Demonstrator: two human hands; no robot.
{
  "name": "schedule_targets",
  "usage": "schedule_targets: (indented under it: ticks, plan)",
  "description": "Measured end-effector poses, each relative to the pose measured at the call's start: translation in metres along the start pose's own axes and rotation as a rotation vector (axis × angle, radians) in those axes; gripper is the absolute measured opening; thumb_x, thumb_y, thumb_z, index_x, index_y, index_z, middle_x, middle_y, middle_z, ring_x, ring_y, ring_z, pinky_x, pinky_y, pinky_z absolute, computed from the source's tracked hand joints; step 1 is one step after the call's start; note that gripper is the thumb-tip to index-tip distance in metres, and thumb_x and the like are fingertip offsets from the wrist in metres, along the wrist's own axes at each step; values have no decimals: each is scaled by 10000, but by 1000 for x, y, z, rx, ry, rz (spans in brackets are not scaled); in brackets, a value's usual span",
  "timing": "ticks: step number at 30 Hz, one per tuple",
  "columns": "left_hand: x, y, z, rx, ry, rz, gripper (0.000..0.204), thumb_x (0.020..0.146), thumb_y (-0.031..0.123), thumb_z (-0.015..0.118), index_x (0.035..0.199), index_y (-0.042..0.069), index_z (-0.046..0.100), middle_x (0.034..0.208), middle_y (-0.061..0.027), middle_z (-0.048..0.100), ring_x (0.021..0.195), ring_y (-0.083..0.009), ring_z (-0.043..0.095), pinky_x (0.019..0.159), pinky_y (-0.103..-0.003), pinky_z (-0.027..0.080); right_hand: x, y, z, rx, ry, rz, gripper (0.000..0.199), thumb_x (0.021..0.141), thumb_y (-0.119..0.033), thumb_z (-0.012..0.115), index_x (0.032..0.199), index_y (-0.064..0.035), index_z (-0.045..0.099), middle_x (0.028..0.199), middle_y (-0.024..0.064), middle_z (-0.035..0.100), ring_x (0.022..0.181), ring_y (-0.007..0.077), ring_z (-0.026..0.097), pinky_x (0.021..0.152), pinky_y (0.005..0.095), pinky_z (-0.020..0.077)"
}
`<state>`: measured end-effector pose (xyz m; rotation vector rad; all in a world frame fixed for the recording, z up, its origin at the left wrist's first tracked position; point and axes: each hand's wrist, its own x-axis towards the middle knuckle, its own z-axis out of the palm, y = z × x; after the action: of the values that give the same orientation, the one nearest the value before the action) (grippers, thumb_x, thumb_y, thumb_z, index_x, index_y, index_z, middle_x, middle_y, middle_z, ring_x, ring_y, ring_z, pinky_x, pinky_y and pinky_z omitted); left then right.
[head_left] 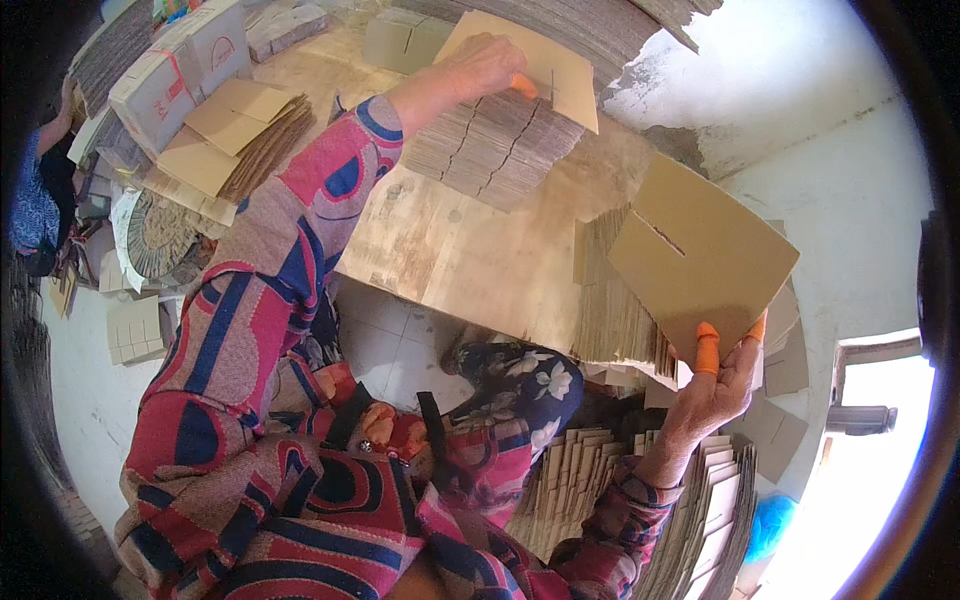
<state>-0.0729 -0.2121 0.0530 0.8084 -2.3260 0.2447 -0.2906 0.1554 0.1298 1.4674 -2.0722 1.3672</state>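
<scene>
My right hand [715,390] grips the lower edge of a flat brown cardboard sheet [735,250] with a slit cut into it. Orange finger covers sit on its thumb and a finger. The sheet is tilted above a stack of cut cardboard [615,310] at the table's right end. Across the table, my left hand [485,68] is closed at another slotted cardboard sheet [560,75] on top of a tall stack [500,150]. An orange cover shows on one of its digits; the other fingertips are partly hidden.
A wooden table [450,250] spans the middle. A white carton [185,75] and cardboard pieces [225,130] lie at the far left. Bundles of slotted cardboard [700,510] stand at lower right, near a blue bag [770,525]. Another person [45,200] is at the left edge.
</scene>
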Motion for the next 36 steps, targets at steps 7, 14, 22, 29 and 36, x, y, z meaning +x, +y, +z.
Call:
schedule_targets:
  ticks: [7,14,22,29,36]
  plan:
    - [2,28,-93,200,547,282,173,730,132,590,858,16,587,752,-81,561,757,-243,555,647,-372,457,4,-25,-6,146,134,3,575,840,50,615,1378,-18,426,1302,78,548,949,113,589,842,239,486]
    - [-49,119,-154,207,401,355,121,756,97,612,836,13,578,736,-88,557,739,-250,569,622,-368,470,9,-39,-19,-27,280,-224,475,863,25,593,1324,-5,483,1211,91,583,797,94,612,528,193,568]
    - [-132,127,-69,-375,-283,-45,139,720,115,636,801,8,601,752,-160,574,816,-369,564,679,-480,429,20,-70,-14,231,65,-31,505,833,43,581,1327,28,472,1086,107,639,579,86,554,401,183,428]
    - [-146,126,-22,-415,-409,-124,188,717,173,676,793,7,631,797,-191,597,820,-379,590,673,-465,461,22,-64,22,377,-386,151,582,792,77,551,1358,38,424,1237,165,582,724,82,614,366,158,379]
    - [-142,131,-19,-396,-384,-175,211,713,194,715,699,-1,635,716,-213,602,763,-393,611,633,-481,466,26,-64,44,271,-512,237,587,795,87,542,1365,-7,437,1275,147,567,604,60,541,371,193,406]
